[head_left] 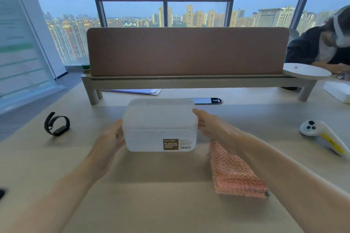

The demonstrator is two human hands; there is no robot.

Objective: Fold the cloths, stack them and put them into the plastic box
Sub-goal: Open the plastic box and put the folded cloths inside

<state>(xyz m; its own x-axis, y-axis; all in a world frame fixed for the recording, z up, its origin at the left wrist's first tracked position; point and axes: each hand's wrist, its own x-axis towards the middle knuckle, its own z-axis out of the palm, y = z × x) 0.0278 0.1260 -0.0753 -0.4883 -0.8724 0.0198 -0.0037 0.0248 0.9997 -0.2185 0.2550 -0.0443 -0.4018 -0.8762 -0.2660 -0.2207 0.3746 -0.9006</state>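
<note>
Left hand (pixel 111 138) flat against plastic box (pixel 160 125) left wall | box mid-table, lid on, pressed between your palms | right hand (pixel 210 125) on right wall | folded cloths (pixel 234 174) stacked near front edge, unboxed.

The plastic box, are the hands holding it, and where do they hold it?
Yes. Both hands hold the plastic box by its short ends: the left hand against its left side, the right hand against its right side, near the lid.

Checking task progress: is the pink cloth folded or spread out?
Folded. The pink cloth lies on the desk right of the plastic box as a compact layered stack, outside it.
</note>
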